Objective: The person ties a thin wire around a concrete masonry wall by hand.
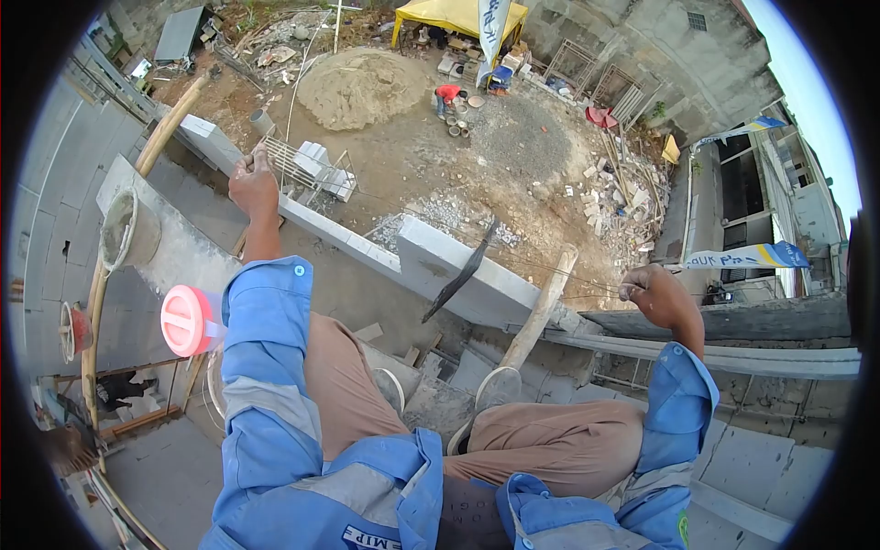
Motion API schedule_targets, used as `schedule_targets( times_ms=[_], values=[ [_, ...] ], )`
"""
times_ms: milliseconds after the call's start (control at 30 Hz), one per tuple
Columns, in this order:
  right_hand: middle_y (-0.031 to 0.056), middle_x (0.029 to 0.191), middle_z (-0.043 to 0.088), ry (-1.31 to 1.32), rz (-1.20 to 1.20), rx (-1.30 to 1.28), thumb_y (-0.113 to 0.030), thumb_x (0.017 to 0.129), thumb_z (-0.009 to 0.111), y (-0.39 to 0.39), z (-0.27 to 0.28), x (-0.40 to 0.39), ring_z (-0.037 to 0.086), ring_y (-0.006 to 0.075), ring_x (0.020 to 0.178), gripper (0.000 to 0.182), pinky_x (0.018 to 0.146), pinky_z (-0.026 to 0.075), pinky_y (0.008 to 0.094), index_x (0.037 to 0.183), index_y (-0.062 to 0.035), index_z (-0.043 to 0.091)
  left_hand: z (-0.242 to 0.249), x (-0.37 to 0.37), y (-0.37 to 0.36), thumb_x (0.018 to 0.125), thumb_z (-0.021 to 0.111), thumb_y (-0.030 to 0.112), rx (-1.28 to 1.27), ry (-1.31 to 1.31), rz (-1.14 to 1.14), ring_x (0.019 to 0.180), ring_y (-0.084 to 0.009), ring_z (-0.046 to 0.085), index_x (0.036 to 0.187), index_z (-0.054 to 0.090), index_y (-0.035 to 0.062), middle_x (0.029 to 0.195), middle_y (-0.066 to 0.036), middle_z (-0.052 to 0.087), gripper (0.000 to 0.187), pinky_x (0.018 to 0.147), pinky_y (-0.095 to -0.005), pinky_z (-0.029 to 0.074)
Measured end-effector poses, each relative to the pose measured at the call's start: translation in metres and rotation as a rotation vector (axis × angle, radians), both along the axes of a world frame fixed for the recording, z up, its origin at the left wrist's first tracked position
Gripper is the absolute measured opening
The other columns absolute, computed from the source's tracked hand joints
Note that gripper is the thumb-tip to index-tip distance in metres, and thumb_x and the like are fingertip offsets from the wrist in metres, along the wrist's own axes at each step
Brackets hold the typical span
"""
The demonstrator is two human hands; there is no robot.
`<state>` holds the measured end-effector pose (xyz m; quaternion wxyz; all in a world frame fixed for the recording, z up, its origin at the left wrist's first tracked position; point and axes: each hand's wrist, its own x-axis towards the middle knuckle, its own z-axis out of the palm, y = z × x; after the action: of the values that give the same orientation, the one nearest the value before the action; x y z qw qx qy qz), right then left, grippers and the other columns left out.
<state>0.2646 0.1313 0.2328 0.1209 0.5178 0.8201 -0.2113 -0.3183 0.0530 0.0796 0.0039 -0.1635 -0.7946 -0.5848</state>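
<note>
Raised at the left, my left hand (254, 188) is closed in a pinch; what lies between its fingertips is too small to make out. My right hand (662, 298), at the right, pinches a thin dark line (587, 280) that runs off toward the middle. A long, dark, twisted strip (461, 275) hangs between the hands, in front of the grey block wall (458, 261). Beside my left forearm stands a pink-lidded container (186, 321). My knees are bent, with both shoes on a ledge high above the ground.
A wooden pole (543, 307) leans by the wall, and another pole (170, 124) rises at the left. A mortar-stained bucket (128, 231) sits on a board. Below are a sand pile (362, 87), a gravel heap (522, 137), a person in red (449, 96) and a yellow canopy (458, 14).
</note>
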Motion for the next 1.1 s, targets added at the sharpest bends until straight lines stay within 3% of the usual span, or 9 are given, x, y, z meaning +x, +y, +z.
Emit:
schedule_targets(
  times_ms=[167, 267, 433, 533, 700, 767, 833, 933, 1100],
  values=[
    [0.0081, 0.071, 0.062, 0.476, -0.089, -0.697, -0.021, 0.095, 0.059, -0.009, 0.025, -0.003, 0.058, 0.0212, 0.062, 0.028, 0.063, 0.048, 0.0336, 0.078, 0.0019, 0.062, -0.035, -0.039, 0.004, 0.092, 0.070, 0.028, 0.370, -0.082, 0.164, 0.064, -0.0127, 0.067, 0.087, 0.065, -0.0018, 0.069, -0.008, 0.069, 0.031, 0.057, -0.0263, 0.051],
    [-0.0031, 0.062, 0.043, 1.480, -0.019, -0.719, -0.024, 0.099, 0.058, -0.013, 0.024, -0.005, 0.044, 0.0084, 0.055, 0.023, 0.063, 0.047, 0.0287, 0.089, -0.0039, 0.056, -0.033, -0.036, 0.000, 0.092, 0.070, 0.027, 0.546, -0.173, 0.136, 0.062, -0.0130, 0.065, 0.088, 0.063, -0.0010, 0.071, -0.009, 0.068, 0.029, 0.053, -0.0250, 0.050],
    [-0.0025, 0.068, 0.046, 1.528, -0.480, -0.218, -0.022, 0.102, 0.053, 0.006, 0.005, 0.000, 0.045, 0.0076, 0.057, 0.022, 0.061, 0.047, 0.0287, 0.094, -0.0027, 0.059, -0.002, -0.010, 0.005, 0.093, 0.069, 0.026, 0.317, -0.151, 0.068, 0.062, -0.0131, 0.065, 0.089, 0.063, -0.0010, 0.076, -0.010, 0.069, 0.028, 0.052, -0.0243, 0.051],
    [0.0037, 0.075, 0.059, 0.614, -0.420, 0.400, -0.019, 0.099, 0.055, 0.004, 0.000, -0.004, 0.055, 0.0123, 0.066, 0.025, 0.064, 0.046, 0.0299, 0.090, 0.0020, 0.066, -0.012, -0.010, 0.006, 0.094, 0.068, 0.026, 0.299, -0.143, 0.032, 0.063, -0.0131, 0.066, 0.090, 0.063, -0.0006, 0.074, -0.010, 0.069, 0.027, 0.053, -0.0251, 0.051],
    [0.0117, 0.070, 0.059, 0.173, 0.012, 0.259, -0.016, 0.092, 0.062, 0.005, -0.010, 0.021, 0.055, 0.0141, 0.062, 0.023, 0.057, 0.043, 0.0348, 0.089, 0.0059, 0.066, -0.029, -0.013, 0.002, 0.096, 0.064, 0.028, 0.122, -0.207, -0.061, 0.058, -0.0127, 0.063, 0.094, 0.065, -0.0019, 0.080, -0.010, 0.070, 0.030, 0.052, -0.0263, 0.050],
    [0.0084, 0.069, 0.061, 0.079, -0.089, -0.403, -0.019, 0.092, 0.064, -0.006, 0.008, 0.008, 0.055, 0.0144, 0.059, 0.023, 0.057, 0.045, 0.0332, 0.088, 0.0033, 0.068, -0.040, -0.023, 0.002, 0.096, 0.063, 0.031, 0.154, -0.226, -0.043, 0.060, -0.0153, 0.063, 0.095, 0.066, -0.0022, 0.082, -0.011, 0.070, 0.033, 0.056, -0.0290, 0.051],
    [0.0047, 0.070, 0.062, 0.261, -0.108, -0.557, -0.022, 0.093, 0.065, -0.010, 0.013, 0.021, 0.053, 0.0129, 0.056, 0.026, 0.058, 0.046, 0.0312, 0.084, 0.0026, 0.068, -0.055, -0.041, -0.004, 0.096, 0.062, 0.034, 0.182, -0.245, -0.015, 0.062, -0.0179, 0.064, 0.096, 0.067, -0.0024, 0.083, -0.011, 0.070, 0.036, 0.061, -0.0318, 0.052],
    [0.0000, 0.067, 0.054, 1.310, -0.013, -0.696, -0.024, 0.098, 0.059, -0.015, 0.018, 0.025, 0.044, 0.0083, 0.054, 0.025, 0.060, 0.046, 0.0308, 0.085, -0.0024, 0.059, -0.069, -0.053, -0.015, 0.095, 0.061, 0.040, -0.154, -0.153, 0.032, 0.089, -0.0267, 0.067, 0.104, 0.071, -0.0007, 0.090, -0.014, 0.072, 0.043, 0.085, -0.0392, 0.051],
    [-0.0034, 0.070, 0.046, 1.504, -0.348, -0.355, -0.024, 0.100, 0.056, -0.002, 0.008, 0.015, 0.040, 0.0061, 0.058, 0.019, 0.068, 0.045, 0.0299, 0.096, -0.0051, 0.055, -0.043, -0.027, -0.009, 0.092, 0.062, 0.044, -0.421, 0.166, 0.091, 0.130, -0.0347, 0.045, 0.119, 0.070, 0.0048, 0.112, -0.017, 0.071, 0.048, 0.115, -0.0408, 0.027]
  ],
)
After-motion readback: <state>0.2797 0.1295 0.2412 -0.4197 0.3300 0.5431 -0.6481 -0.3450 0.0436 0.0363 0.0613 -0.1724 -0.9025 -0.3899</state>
